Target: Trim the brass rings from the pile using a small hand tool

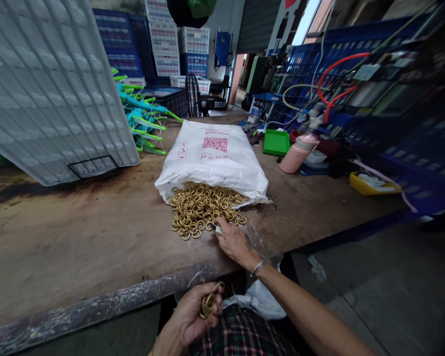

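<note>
Close to my lap, below the table's front edge, my left hand (193, 314) is closed round several brass-coloured rings (207, 306). One of them stands up between its thumb and fingertips. My right hand (234, 241) reaches over the table, its fingers pinched at the near right side of a heap of similar rings (202, 210). A small dark and pale piece (217, 229) shows at those fingertips; its kind cannot be made out. The heap spills from the mouth of a white woven sack (211, 165) with red print, which lies flat on the table.
A large grey plastic crate (59, 89) stands tilted at the left, beside blue and green plastic pieces (144, 121). To the right are a green tray (276, 143), a pink bottle (298, 154) and a yellow tray (373, 185). The wooden table (107, 242) has a worn front edge.
</note>
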Demonstrator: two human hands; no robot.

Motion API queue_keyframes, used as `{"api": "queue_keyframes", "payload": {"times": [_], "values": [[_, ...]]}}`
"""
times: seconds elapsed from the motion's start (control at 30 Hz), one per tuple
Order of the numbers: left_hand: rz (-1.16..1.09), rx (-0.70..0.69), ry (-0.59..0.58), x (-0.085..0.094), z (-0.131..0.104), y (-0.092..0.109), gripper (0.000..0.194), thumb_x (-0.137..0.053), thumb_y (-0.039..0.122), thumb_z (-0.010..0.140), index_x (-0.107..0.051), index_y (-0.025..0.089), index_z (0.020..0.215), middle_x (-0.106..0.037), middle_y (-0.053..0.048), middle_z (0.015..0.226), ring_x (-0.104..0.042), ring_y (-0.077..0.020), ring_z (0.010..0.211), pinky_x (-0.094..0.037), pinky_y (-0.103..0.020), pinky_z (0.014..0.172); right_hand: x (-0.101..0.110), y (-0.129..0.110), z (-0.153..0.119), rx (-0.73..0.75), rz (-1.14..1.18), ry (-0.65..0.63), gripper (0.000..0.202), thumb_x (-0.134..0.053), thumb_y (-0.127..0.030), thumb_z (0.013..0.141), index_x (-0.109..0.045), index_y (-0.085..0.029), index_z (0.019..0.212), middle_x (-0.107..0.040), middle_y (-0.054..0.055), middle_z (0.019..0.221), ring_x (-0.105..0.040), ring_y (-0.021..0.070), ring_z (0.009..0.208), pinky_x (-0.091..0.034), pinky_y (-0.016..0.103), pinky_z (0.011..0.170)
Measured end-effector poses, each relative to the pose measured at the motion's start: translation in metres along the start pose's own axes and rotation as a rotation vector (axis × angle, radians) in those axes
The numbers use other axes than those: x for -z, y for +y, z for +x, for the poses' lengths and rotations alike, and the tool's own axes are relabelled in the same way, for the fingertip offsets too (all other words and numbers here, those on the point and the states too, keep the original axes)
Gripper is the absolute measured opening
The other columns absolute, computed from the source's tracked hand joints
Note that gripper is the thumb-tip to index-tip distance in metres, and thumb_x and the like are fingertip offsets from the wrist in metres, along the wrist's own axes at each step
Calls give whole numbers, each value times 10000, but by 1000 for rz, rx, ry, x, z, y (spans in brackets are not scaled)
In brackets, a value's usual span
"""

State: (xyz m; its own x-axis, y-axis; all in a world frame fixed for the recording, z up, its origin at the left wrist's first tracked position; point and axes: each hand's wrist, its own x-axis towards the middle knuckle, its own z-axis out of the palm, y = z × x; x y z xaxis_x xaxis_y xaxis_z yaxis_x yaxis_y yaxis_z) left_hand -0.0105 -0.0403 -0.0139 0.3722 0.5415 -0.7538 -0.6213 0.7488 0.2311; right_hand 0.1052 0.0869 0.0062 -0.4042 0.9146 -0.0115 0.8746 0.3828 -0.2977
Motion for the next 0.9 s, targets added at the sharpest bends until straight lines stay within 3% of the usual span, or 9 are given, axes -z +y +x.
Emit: {"api": "queue_keyframes", "payload": {"times": [0.17, 0.33, 0.47, 0.67, 0.9], "values": [[-206, 102, 87, 6, 12, 0, 183, -484, 134, 831, -604, 53, 718, -634, -98, 538, -563, -117, 398, -408, -173, 332, -4, -10, 7, -16, -29, -12, 232, -473, -239, 850, -493, -212, 1080, -678, 54, 864, -626, 185, 774, -302, 251, 603], [-313, 49, 176, 11, 25, -8, 107, -498, 80, 810, -553, 73, 718, -647, -118, 562, -635, -167, 498, -499, -216, 423, -8, -9, 13, -31, -61, -7, 214, -479, -260, 848, -488, -212, 1056, -682, 47, 826, -638, 195, 735, -275, 260, 572], [-288, -9, 190, 17, 34, -13, 16, -541, 82, 774, -530, 79, 786, -640, -132, 606, -656, -193, 544, -501, -222, 450, -9, -7, 14, -49, -43, -10, 215, -469, -272, 859, -464, -203, 1063, -679, 50, 827, -633, 189, 727, -266, 260, 564], [-267, -2, 175, 18, 36, -14, 175, -507, 90, 778, -482, 71, 950, -642, -142, 686, -648, -205, 538, -474, -228, 437, -11, -5, 11, -35, 1, 18, 154, -436, -212, 860, -485, -204, 1006, -671, 26, 786, -608, 157, 664, -228, 258, 547], [-231, -38, 139, 18, 36, -16, 136, -504, 61, 734, -464, 104, 857, -623, -130, 683, -650, -200, 582, -476, -230, 479, -17, 4, 5, 26, 114, 84, 195, -463, -152, 810, -511, -216, 988, -654, 7, 770, -583, 143, 664, -263, 234, 579]]}}
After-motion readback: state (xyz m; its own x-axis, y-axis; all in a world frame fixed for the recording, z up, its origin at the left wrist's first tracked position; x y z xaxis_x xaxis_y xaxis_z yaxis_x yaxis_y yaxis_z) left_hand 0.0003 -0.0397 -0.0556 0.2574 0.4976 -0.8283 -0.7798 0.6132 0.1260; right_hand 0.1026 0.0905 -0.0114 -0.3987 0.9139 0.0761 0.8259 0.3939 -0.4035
